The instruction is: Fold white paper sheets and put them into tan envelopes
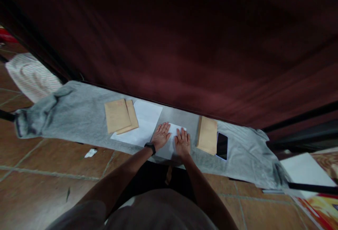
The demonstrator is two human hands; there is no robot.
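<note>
A small white paper (173,128), perhaps folded, lies on the grey cloth in front of me. My left hand (161,136) rests flat at its left edge, fingers spread, with a dark watch on the wrist. On its right side my right hand (182,142) lies palm down, fingers slightly apart. Larger white sheets (148,117) are left of my hands, partly under two brown envelopes (117,115). To the right sits a stack of brown envelopes (207,135), with a dark-screened phone (222,146) beside it.
Grey cloth (84,117) covers the narrow surface. A dark red curtain (169,71) hangs along its far edge. Striped cloth (34,76) is at the left, a white board (307,173) at the right. A crumpled white scrap (91,153) lies on the tiled floor.
</note>
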